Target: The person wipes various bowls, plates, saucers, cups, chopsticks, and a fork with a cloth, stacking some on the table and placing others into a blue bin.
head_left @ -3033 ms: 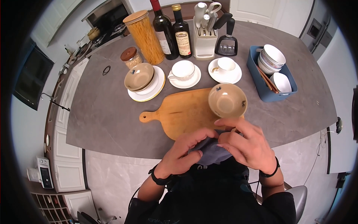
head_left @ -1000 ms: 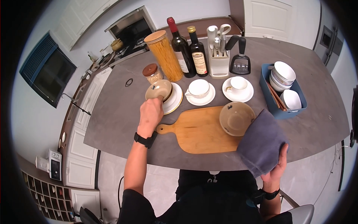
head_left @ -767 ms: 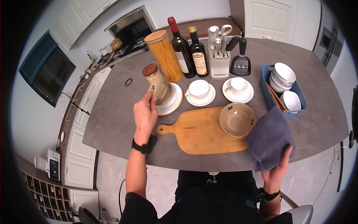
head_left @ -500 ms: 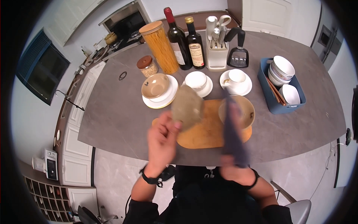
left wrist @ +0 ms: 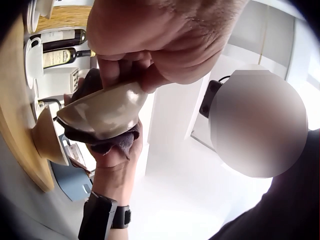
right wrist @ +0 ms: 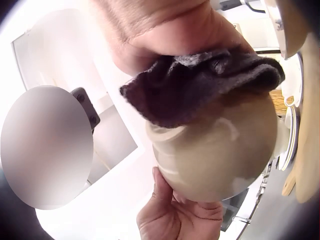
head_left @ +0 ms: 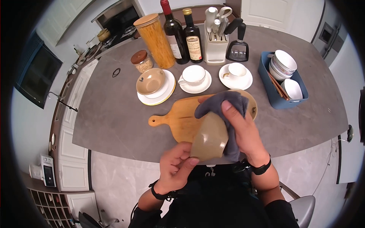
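Observation:
A beige bowl (head_left: 210,140) is held tilted above the front edge of the table, its glossy side toward the head view. My left hand (head_left: 175,168) pinches its rim between thumb and fingers. With my right hand (head_left: 245,133) I grip a dark grey-purple cloth (head_left: 228,103) that wraps over the bowl's far side. In the right wrist view the cloth (right wrist: 195,90) lies bunched against the bowl (right wrist: 220,150). Behind the cloth, a second beige bowl (head_left: 252,102) sits on the wooden cutting board (head_left: 182,114), mostly hidden. Another such bowl (head_left: 150,81) rests on white plates (head_left: 165,95) at left.
Two white cups (head_left: 192,74) on saucers stand behind the board. Farther back are a pasta jar (head_left: 156,41), bottles (head_left: 194,43), a knife block (head_left: 216,49) and a small lidded jar (head_left: 142,60). At right, a blue bin (head_left: 275,89) holds bowls and chopsticks.
My left hand took a bowl from the stack on the plates and brought it right to the table's front. My right hand moved left with the cloth, which now lies against that bowl.

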Demonstrator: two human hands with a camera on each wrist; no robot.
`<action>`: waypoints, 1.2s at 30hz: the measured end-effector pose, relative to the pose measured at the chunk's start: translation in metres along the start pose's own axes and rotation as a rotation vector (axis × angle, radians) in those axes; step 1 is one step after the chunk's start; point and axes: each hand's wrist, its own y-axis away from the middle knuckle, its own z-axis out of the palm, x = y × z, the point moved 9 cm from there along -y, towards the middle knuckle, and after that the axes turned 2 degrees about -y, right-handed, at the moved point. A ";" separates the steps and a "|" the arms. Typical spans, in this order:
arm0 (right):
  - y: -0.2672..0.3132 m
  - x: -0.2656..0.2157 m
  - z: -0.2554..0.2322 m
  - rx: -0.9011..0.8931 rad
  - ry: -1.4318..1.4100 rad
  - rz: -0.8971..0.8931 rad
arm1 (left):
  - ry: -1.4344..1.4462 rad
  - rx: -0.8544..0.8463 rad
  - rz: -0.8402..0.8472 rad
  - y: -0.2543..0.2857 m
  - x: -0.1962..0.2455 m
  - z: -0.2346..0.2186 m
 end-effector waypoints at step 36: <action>0.046 0.054 -0.001 0.052 -0.190 0.182 | -0.038 0.328 0.294 -0.032 0.002 -0.023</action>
